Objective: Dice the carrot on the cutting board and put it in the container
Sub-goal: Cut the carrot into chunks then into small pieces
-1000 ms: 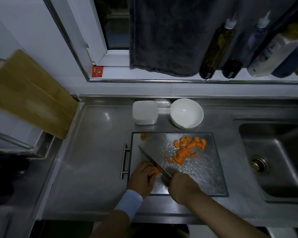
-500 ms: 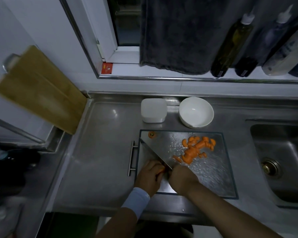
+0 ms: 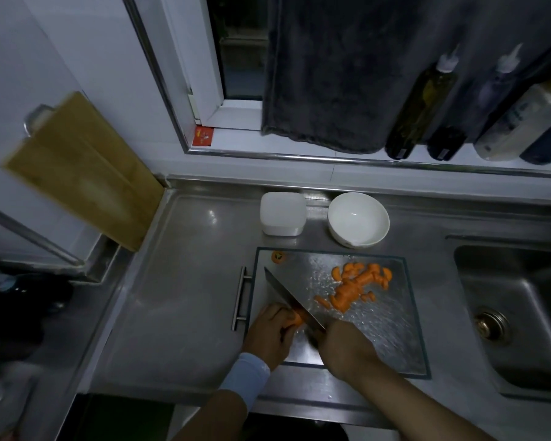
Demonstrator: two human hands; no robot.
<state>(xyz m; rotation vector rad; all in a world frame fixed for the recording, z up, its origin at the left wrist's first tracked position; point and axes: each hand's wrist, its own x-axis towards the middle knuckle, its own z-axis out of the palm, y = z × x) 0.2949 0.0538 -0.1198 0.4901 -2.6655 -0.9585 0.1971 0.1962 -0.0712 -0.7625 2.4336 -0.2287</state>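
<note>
A glass cutting board (image 3: 392, 338) lies on the steel counter. My left hand (image 3: 272, 335) holds a piece of carrot (image 3: 296, 319) down on the board's near left part. My right hand (image 3: 347, 348) grips the handle of a knife (image 3: 288, 297), whose blade rests across the carrot and points to the far left. A pile of cut carrot pieces (image 3: 355, 286) lies on the board's far right part. A carrot end (image 3: 278, 257) sits at the far left corner. Behind the board stand a white square container (image 3: 282, 218) and a white bowl (image 3: 358, 219).
A sink (image 3: 516, 316) with a drain lies to the right. A wooden board (image 3: 83, 170) leans against the wall at the left. Several bottles (image 3: 423, 103) and a dark towel (image 3: 341, 68) line the window sill behind the counter.
My head has shifted, so the scene slid a little in view. The knife stays across the carrot under my left hand; the cut pile has not changed.
</note>
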